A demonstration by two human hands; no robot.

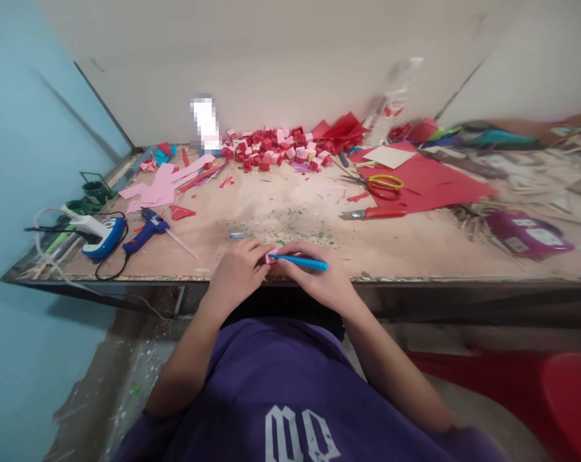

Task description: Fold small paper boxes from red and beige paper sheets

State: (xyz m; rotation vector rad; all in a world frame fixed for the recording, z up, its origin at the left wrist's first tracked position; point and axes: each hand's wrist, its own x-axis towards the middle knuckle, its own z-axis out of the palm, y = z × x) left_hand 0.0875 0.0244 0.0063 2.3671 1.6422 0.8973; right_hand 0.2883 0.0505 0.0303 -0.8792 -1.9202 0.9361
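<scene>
At the table's front edge my left hand (239,273) is closed, its fingertips pinching a small pink paper cube (270,257). My right hand (316,276) grips a blue pen (305,262), whose tip points left at the cube. The fingers of both hands nearly meet around the cube and partly hide it. Just beyond my left hand lies a small blue-and-white pen cap (237,235). Tiny green scraps (294,224) are scattered on the wood beyond my hands.
A heap of red and pink paper cubes (275,147) sits by the wall. A blue glue gun (148,232), a power strip (104,237) and pink paper (162,186) lie left. Scissors (379,184), a cutter knife (381,213), red paper (434,183) and a plastic bottle (389,106) are right.
</scene>
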